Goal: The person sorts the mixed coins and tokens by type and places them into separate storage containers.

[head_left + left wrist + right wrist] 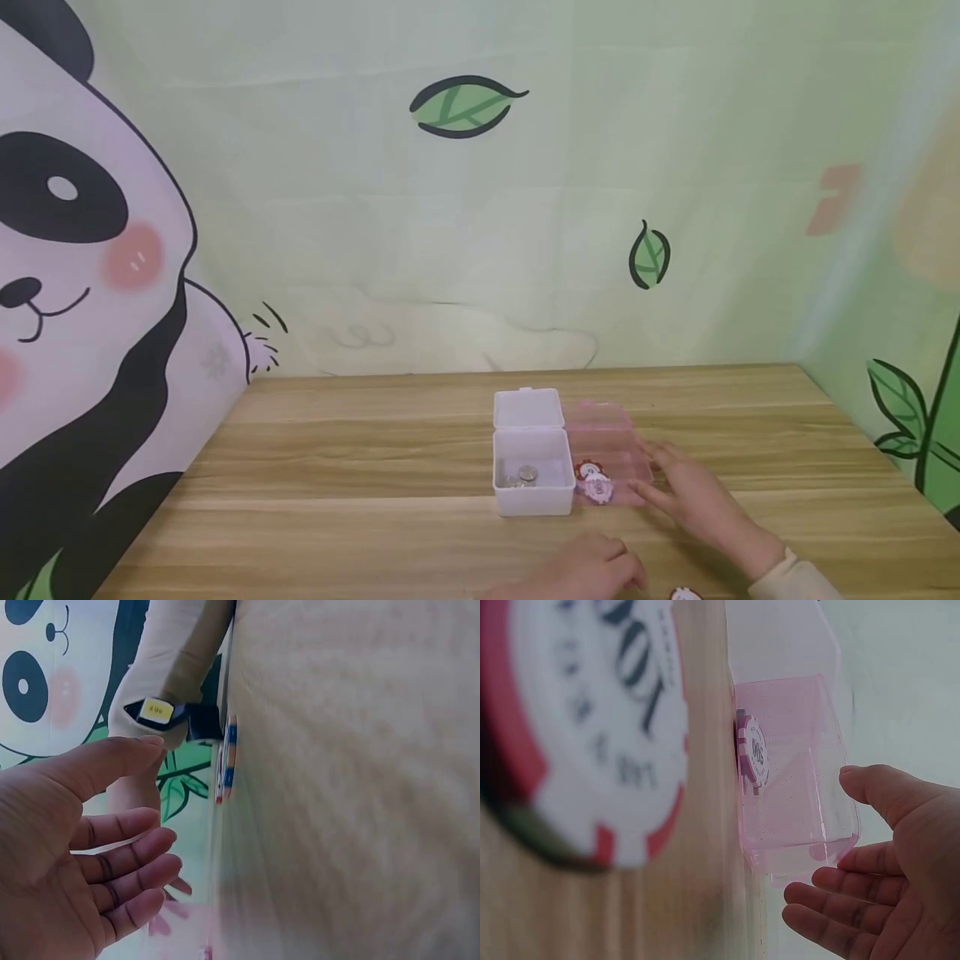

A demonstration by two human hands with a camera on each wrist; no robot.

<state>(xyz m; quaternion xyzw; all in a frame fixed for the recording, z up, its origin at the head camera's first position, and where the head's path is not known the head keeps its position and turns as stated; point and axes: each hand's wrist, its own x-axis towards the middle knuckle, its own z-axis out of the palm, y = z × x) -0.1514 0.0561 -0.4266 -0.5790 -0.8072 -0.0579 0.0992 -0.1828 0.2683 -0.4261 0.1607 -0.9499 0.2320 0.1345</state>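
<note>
A clear pink box (607,442) with its lid up holds red-and-white and purple-and-white poker chips (597,489). My right hand (697,500) is at the box's right side, thumb near its front corner and fingers along the wall; the right wrist view shows the thumb (877,787) by the rim, fingers loosely extended. Nearer me, my left hand (585,571) hovers over the table with relaxed fingers (127,855) and nothing in them. A red-and-white poker chip (592,727) marked 100 looms close in the right wrist view.
Left of the pink box stands a white box (534,500), lid up, with several silvery coin-like discs (528,473) inside. Chips with blue and orange edges (231,757) appear edge-on in the left wrist view. A panda-printed cloth (480,208) hangs behind the wooden table (337,467).
</note>
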